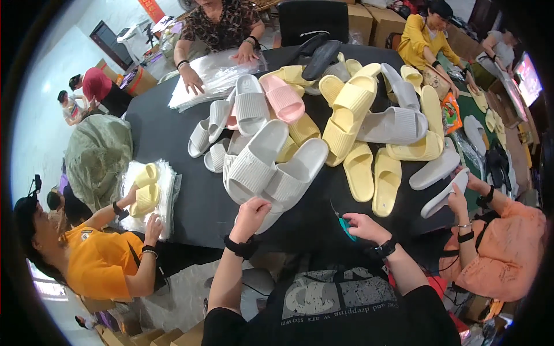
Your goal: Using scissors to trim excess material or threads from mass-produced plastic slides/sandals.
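My left hand (251,219) is closed at the near end of a grey ribbed slide slipper (254,168), its fingers curled against the edge. A second grey slipper (297,177) overlaps that one on the right, and part of another grey sole (270,221) shows beside my hand. My right hand (369,227) is closed round small snips with green handles (347,229), whose thin blade points up and left. Ahead of it lie a yellow slipper (386,181) and another yellow slipper (359,172).
A pile of grey, yellow and pink slippers (283,98) covers the middle of the black table (196,213). Across it, a person's hands rest on clear plastic bags (210,75). At left a person holds yellow slippers (145,193); at right a person holds a grey slipper (444,195).
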Demonstrator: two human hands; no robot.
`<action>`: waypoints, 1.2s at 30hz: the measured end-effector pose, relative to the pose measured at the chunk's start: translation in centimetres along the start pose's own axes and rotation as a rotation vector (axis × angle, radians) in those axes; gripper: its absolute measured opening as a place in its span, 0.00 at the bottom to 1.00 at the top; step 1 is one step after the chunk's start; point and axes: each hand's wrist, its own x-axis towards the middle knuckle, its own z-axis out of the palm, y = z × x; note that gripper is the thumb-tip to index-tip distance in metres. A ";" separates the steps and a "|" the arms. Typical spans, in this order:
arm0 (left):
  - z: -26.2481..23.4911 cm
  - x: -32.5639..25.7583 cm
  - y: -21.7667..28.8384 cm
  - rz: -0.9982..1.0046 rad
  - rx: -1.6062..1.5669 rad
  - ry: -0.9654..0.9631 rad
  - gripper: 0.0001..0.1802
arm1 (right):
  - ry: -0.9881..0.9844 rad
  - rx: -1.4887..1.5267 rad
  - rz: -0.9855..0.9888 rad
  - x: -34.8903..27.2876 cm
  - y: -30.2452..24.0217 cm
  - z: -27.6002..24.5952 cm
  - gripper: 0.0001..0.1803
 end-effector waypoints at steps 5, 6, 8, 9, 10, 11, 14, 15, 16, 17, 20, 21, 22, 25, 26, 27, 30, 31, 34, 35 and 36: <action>2.0 -0.8 -0.8 -0.069 -0.140 0.053 0.06 | -0.168 0.348 -0.020 -2.0 -6.2 1.4 0.30; 2.2 -1.0 -1.1 -0.033 -0.123 0.088 0.07 | -0.166 0.344 -0.018 -1.8 -6.7 1.7 0.30; 2.0 -1.6 -1.5 -0.033 -0.128 0.114 0.07 | -0.340 0.350 -0.054 -0.9 -7.8 2.5 0.31; 1.9 -1.8 -1.5 -0.030 -0.128 0.135 0.08 | -0.420 0.313 -0.104 0.3 -7.2 2.8 0.34; 1.8 -1.7 -1.7 -0.030 -0.126 0.141 0.08 | -0.424 0.311 -0.108 1.3 -6.8 2.9 0.34; 1.8 -1.8 -2.3 -0.096 -0.149 0.149 0.08 | -0.480 0.280 -0.055 2.2 -7.2 3.3 0.33; 2.2 -2.0 -3.2 -0.194 -0.236 0.205 0.07 | -0.587 0.246 0.063 5.0 -7.7 4.5 0.30; 2.0 -2.0 -2.6 -0.243 -0.295 0.212 0.07 | -0.625 0.244 0.082 5.7 -8.0 4.8 0.29; 2.2 -2.0 -3.5 -0.208 -0.231 0.237 0.07 | -0.662 0.243 0.102 6.3 -8.3 5.2 0.29; 2.2 -1.9 -3.2 -0.218 -0.243 0.243 0.07 | -0.704 0.226 0.086 6.7 -8.5 5.4 0.29; 2.1 -1.8 -2.6 -0.253 -0.278 0.238 0.06 | -0.773 0.403 0.197 8.7 -8.5 6.3 0.32; 2.1 -1.8 -2.6 -0.274 -0.305 0.231 0.06 | -0.790 0.453 0.177 9.3 -8.3 6.5 0.34; 2.3 -1.8 -2.7 -0.280 -0.304 0.231 0.06 | -0.794 0.455 0.181 9.7 -8.0 6.6 0.34; 2.4 -1.8 -3.2 -0.228 -0.266 0.244 0.06 | -0.826 0.543 0.200 10.6 -8.2 7.3 0.33; 2.3 -1.7 -3.1 -0.211 -0.250 0.240 0.06 | -0.829 0.543 0.203 10.8 -8.2 7.5 0.33; 2.2 -1.7 -2.8 -0.228 -0.272 0.241 0.06 | -0.833 0.562 0.215 11.0 -8.3 7.7 0.32; 2.3 -1.6 -2.9 -0.239 -0.307 0.246 0.06 | -0.821 0.594 0.214 11.1 -8.7 8.1 0.29; 2.4 -1.7 -3.0 -0.242 -0.308 0.248 0.06 | -0.803 0.607 0.198 11.0 -8.9 8.2 0.28; 2.4 -1.9 -3.3 -0.186 -0.264 0.273 0.06 | -0.716 0.651 0.163 10.5 -9.4 8.4 0.25; 2.4 -2.0 -3.3 -0.171 -0.273 0.267 0.06 | -0.718 0.648 0.163 10.5 -9.6 8.4 0.25; 2.3 -2.1 -3.3 -0.155 -0.282 0.261 0.06 | -0.671 0.597 0.167 10.4 -9.7 8.3 0.23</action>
